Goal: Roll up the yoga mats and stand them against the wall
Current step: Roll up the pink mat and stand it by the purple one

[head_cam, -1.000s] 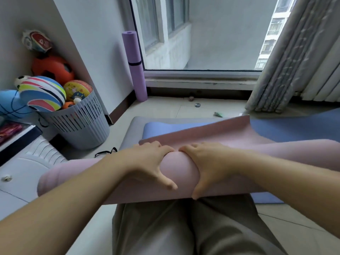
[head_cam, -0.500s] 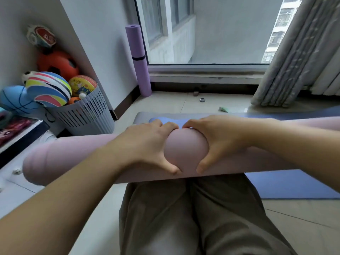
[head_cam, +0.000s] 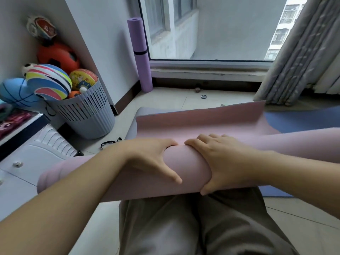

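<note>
Both hands are on the pink mat [head_cam: 185, 166], which lies rolled across the person's lap, with a loose flap standing up just beyond the knuckles. The left hand [head_cam: 152, 159] is curled over the top of the roll, thumb splayed down its near face. The right hand [head_cam: 220, 161] grips right beside it, fingers over the crest and thumb tucked underneath.

Under the flap lie a grey mat [head_cam: 134, 126] and a blue mat [head_cam: 298, 120], both flat on the floor [head_cam: 165, 100]. In the corner, a purple mat [head_cam: 140, 57] is already rolled and banded, and stands upright where the wall [head_cam: 103, 43] meets the window [head_cam: 211, 30].

It's crowded on the left. A slatted basket [head_cam: 88, 115] heaped with balls [head_cam: 49, 81] sits against that wall. A white drawer unit [head_cam: 36, 153] sits close by the roll's left end, and a black strap [head_cam: 110, 143] lies on the floor between them. The curtain [head_cam: 294, 57] hangs down on the right.
</note>
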